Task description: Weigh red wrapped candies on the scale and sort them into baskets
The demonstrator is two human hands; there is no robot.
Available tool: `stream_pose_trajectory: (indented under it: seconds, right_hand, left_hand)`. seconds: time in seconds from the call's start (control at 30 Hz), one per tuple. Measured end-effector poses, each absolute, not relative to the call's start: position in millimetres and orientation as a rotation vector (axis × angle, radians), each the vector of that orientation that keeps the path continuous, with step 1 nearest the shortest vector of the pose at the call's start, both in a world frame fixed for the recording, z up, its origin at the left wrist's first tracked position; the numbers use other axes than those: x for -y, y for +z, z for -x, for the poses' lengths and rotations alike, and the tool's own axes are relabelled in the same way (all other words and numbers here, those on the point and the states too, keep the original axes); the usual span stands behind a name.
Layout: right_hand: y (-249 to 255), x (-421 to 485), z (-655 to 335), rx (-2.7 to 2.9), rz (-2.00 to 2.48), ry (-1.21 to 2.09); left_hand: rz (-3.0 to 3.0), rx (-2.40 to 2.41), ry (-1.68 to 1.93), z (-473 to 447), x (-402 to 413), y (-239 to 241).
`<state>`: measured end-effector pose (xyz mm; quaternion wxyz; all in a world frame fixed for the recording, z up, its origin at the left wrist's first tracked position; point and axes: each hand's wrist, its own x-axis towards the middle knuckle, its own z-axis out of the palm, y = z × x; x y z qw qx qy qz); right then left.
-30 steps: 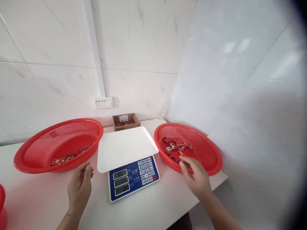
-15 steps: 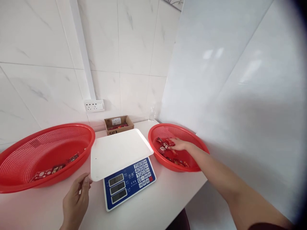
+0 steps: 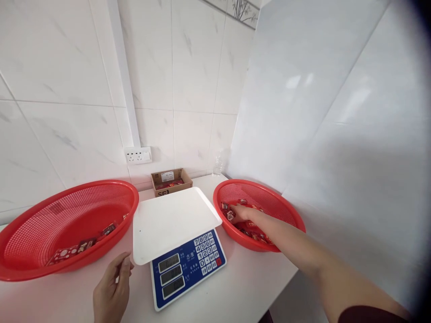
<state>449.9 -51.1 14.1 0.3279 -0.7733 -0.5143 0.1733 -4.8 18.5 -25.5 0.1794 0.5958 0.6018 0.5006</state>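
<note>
My right hand [image 3: 239, 213] reaches down into the right red basket [image 3: 289, 213], among small red-wrapped packets [image 3: 259, 237]. It touches or nearly touches a dark red packet [image 3: 230, 214] at the left side; its fingertips are hidden, so a grip cannot be made out. My left hand [image 3: 112, 287] is held closed over the table, thumb against the curled fingers, with nothing visible in it. It is beside the near left corner of the white weighing pan [image 3: 175, 222]. Below the pan, the digital scale [image 3: 188, 269] shows a blue keypad panel with three displays.
Another red basket [image 3: 97, 186] stands on the left, with several packets [image 3: 85, 245] along its near side. Behind the scale are a small cardboard box [image 3: 171, 181] and a clear plastic bottle [image 3: 218, 163]. Tiled wall and a socket [image 3: 138, 155] bound the white table [image 3: 249, 278].
My right hand has moved left and lower among the packets, its fingers now hidden. My left hand keeps its closed pose by the pan. The view has tilted slightly up.
</note>
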Motion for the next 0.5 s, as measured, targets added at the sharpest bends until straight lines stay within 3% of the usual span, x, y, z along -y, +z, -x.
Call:
stream_pose_trajectory:
  seconds: [0.07,0.2,0.5]
  right_hand:
    - [27.4,15.9,-438.8,1.379,1.998,0.626]
    - [47.0,-45.6,-427.8,1.345,1.982,0.648]
    - [84.3,-44.1,-369.5,1.177,1.640,0.692]
  left_hand:
    - [-1.688,-1.698,1.413,4.6,-17.9,-24.2]
    - [-1.657,-1.702,1.424,5.9,-16.9,-21.6]
    - [-1.689,-1.570,1.530,1.9,-13.8,-19.2]
